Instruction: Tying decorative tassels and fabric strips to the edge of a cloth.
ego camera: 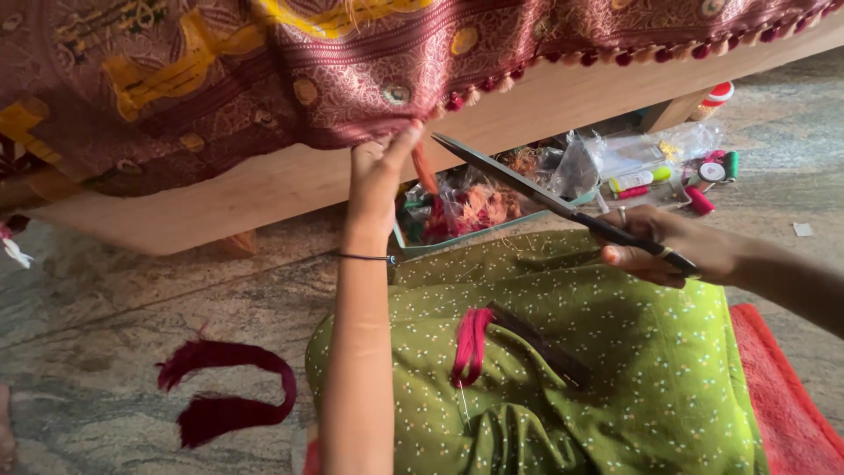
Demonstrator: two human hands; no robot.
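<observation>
left hand (376,171) pinches maroon saree border (352,123) at bench edge, orange tassel (424,167) hanging below fingers. right hand (673,246) clenches scissors (536,195), blades near tassel, not cutting yet. finished tassels (615,54) line edge rightward; leftward edge unclear.

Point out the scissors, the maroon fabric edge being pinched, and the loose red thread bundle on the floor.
scissors (527,186), head view, on the blade.
maroon fabric (352,97), head view, patterned border.
red thread bundle (230,387), head view, looped strand.
</observation>
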